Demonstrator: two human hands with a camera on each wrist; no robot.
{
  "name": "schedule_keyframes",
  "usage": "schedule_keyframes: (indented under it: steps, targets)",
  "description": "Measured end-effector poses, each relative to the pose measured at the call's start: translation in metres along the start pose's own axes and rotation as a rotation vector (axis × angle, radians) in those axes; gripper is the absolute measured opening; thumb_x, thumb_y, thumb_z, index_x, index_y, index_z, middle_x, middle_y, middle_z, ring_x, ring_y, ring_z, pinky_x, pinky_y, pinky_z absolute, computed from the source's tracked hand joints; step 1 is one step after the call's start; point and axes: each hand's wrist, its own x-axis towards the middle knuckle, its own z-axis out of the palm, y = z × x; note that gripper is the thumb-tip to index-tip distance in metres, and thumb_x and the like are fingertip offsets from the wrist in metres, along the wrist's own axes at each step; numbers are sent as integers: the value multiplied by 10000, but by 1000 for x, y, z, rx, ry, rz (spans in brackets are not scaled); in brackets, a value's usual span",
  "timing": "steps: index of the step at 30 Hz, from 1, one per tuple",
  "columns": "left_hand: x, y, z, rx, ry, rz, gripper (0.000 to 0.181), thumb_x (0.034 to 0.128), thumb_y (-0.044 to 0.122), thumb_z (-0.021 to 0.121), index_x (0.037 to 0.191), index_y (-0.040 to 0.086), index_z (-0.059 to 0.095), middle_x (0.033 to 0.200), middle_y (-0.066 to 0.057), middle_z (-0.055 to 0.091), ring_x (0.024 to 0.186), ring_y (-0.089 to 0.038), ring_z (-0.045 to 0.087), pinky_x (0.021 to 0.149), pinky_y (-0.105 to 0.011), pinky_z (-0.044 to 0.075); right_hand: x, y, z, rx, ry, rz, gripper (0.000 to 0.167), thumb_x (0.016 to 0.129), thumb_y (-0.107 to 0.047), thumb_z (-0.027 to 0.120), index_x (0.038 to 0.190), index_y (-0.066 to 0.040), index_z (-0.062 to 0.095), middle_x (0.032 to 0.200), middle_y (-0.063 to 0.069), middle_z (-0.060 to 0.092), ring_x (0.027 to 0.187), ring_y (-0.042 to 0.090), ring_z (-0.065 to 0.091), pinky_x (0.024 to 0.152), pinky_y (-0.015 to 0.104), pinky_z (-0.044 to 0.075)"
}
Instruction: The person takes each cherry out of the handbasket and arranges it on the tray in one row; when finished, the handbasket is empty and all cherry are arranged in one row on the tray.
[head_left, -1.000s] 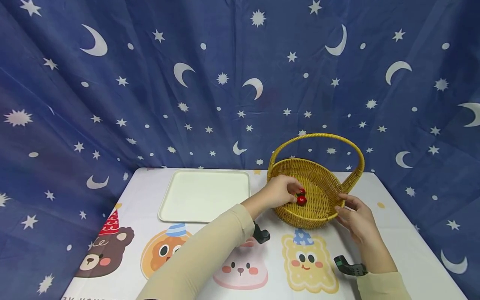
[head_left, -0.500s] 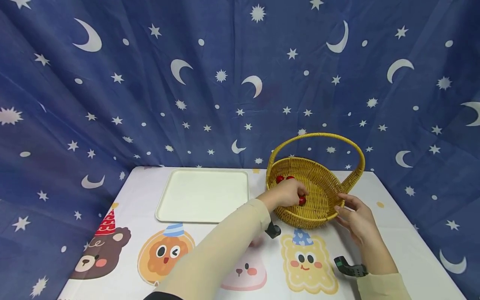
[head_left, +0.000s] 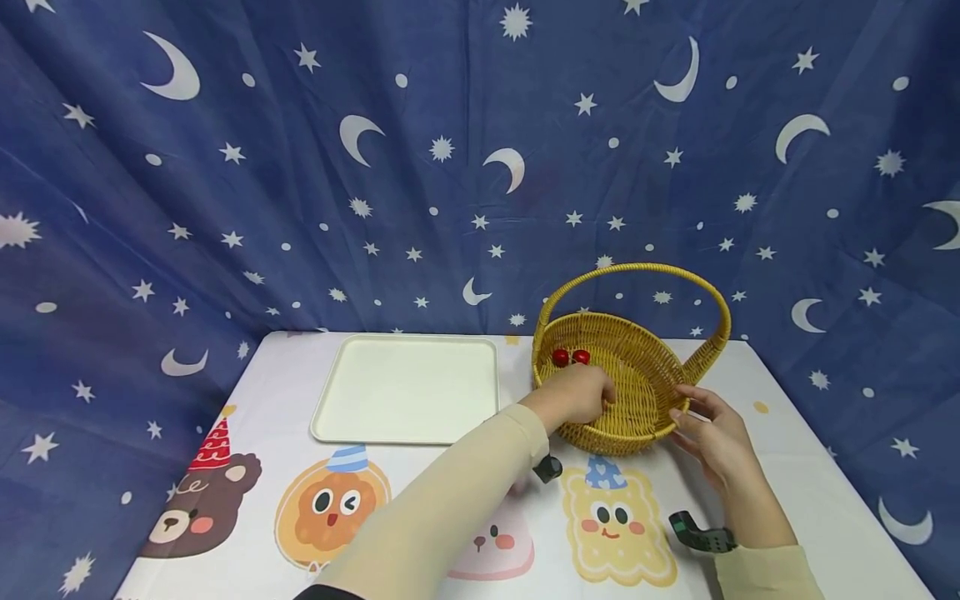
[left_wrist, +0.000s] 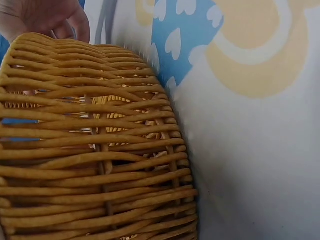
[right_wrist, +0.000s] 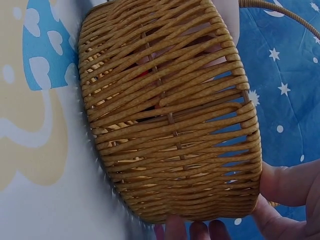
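Note:
In the head view a yellow-brown wicker basket [head_left: 630,400] with a tall arched handle stands at the back right. My left hand [head_left: 577,395] reaches inside it over the left rim, fingers bent down toward the woven bottom. Its fingertips are hidden, and so is whatever lies beneath them; a bit of red [right_wrist: 143,73] shows through the weave in the right wrist view. Two red cherries [head_left: 581,357] lie at the basket's back left, behind the left hand. With thumb and fingers, my right hand [head_left: 716,437] holds the basket's right rim, just below the handle's base.
A cream rectangular tray [head_left: 405,390] lies left of the basket, with nothing on it. The white tablecloth [head_left: 795,467] carries printed cartoon figures. A blue curtain [head_left: 420,167] with moons and stars hangs right behind the table.
My left hand has moved right and forward-down within the basket, uncovering the two cherries at the back left and covering the red cherries seen earlier near its fingertips. The right hand stays on the rim.

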Motion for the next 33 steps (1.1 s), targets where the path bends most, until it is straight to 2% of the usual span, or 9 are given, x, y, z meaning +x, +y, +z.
schedule_keyframes:
  steps: [6, 13, 18, 21, 25, 29, 33]
  targets:
    - [1, 0, 0, 54, -22, -21, 390, 970, 85, 679, 1291, 281, 781, 1318, 119, 755, 1240, -99, 692, 1038, -268, 565, 0, -1, 3, 1, 1, -3, 594, 1062, -77, 633, 1608, -54, 399, 1574, 197, 375, 1102, 41, 612, 923, 251, 610]
    - [1, -4, -1, 16, 9, -26, 432, 932, 43, 691, 1294, 261, 784, 1314, 105, 759, 1232, -113, 696, 1027, -273, 570, 0, -2, 5, -6, -4, -12, 602, 1065, -80, 629, 1615, -45, 387, 1621, 227, 349, 1103, 32, 617, 931, 253, 609]
    - [0, -4, -2, -23, -19, -18, 462, 902, 6, 733, 1287, 256, 787, 1320, 85, 756, 1162, -70, 673, 956, -229, 553, 0, -2, 6, -6, 1, -9, 608, 1065, -80, 629, 1618, -36, 381, 1608, 219, 360, 1084, 15, 612, 933, 252, 608]
    - [-2, -4, -2, -55, -31, 10, 442, 909, 44, 800, 1299, 252, 781, 1225, 73, 776, 1056, -60, 679, 899, -215, 546, 0, -2, 6, -10, 1, -10, 612, 1065, -86, 632, 1621, -35, 380, 1599, 213, 365, 1084, 13, 611, 938, 255, 607]
    - [-1, -6, -1, -119, 10, 72, 417, 917, 127, 855, 1313, 225, 768, 1118, 84, 781, 968, -51, 697, 850, -196, 554, 0, -1, 4, -11, -1, -18, 603, 1066, -87, 631, 1615, -37, 388, 1591, 214, 368, 1102, 38, 616, 932, 253, 606]
    - [-1, -8, -2, -210, 77, 123, 349, 945, 157, 841, 1285, 200, 778, 1183, 87, 788, 1051, -63, 715, 852, -184, 551, 0, -1, 2, -7, 4, -20, 586, 1064, -85, 634, 1602, -45, 403, 1576, 207, 374, 1100, 44, 617, 929, 260, 608]
    - [-9, -7, -6, -308, 161, 149, 251, 947, 193, 845, 1195, 189, 805, 1196, 71, 757, 1048, -83, 690, 850, -188, 533, 1, 1, 0, -9, 9, -16, 579, 1065, -83, 633, 1599, -55, 410, 1566, 202, 375, 1109, 53, 616, 939, 272, 613]
